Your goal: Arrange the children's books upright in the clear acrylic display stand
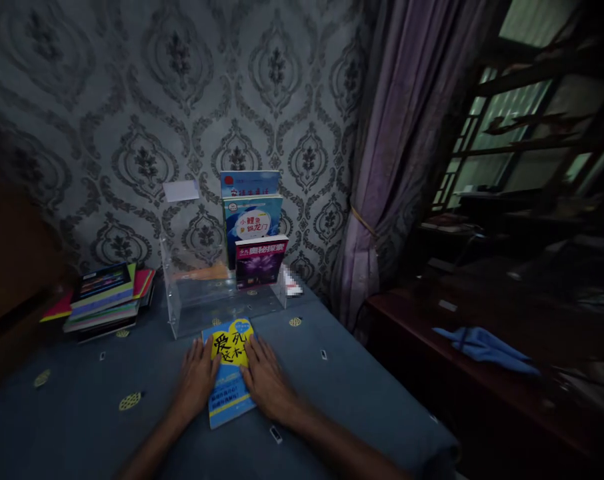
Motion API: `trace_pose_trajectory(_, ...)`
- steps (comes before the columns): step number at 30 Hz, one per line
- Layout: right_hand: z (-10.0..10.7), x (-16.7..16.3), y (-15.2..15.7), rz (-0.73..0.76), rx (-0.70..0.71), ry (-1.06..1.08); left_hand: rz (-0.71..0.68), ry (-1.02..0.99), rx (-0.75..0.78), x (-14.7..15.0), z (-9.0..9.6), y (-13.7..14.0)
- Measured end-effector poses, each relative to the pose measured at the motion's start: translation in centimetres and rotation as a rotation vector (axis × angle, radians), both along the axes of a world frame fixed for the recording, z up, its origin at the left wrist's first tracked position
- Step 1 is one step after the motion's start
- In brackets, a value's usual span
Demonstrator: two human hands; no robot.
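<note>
A blue and yellow book (231,393) lies flat on the cloth-covered table, its front cover up. My left hand (198,373) rests along the book's left edge with its fingers stretched out. Across the right edge lies my right hand (268,377), fingers extended over the cover. Just behind the book stands a clear acrylic book rack (175,303). On its right side, a purple book (261,262) stands in front, a blue-green book (255,217) behind it, and a light blue book (251,182) at the back.
A stack of books (107,300) lies to the left of the rack on the blue tablecloth (182,440). Patterned wallpaper rises behind. A purple curtain (382,167) hangs at the right, beside a window. A blue cloth (485,348) lies on a dark red surface (407,313) further right.
</note>
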State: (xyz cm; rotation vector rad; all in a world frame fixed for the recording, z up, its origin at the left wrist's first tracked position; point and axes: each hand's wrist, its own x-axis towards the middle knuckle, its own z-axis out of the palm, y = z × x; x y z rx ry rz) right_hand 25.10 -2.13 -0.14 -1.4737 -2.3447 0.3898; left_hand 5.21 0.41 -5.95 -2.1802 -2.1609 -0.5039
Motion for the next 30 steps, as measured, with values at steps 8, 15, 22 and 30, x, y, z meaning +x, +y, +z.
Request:
trace_pose_trajectory(8, -0.4, 0.2, 0.5, 0.016, 0.003, 0.051, 0.004, -0.229, 0.069, 0.4, 0.0, 0.3)
trace_pose_trajectory(15, -1.3, 0.8, 1.0, 0.064, -0.017, 0.152, -0.016, -1.169, 0.119, -0.7, 2.4, 0.2)
trace_pose_trajectory(22, -1.6, 1.0, 1.2, 0.083, -0.052, 0.188, 0.244, -1.693, -0.064, 0.0, 4.1, 0.0)
trace_pose_trajectory(30, 0.3, 1.0, 1.6, 0.101, 0.057, 0.017, 0.197, -1.726, -0.129, 0.4, 5.2, 0.0)
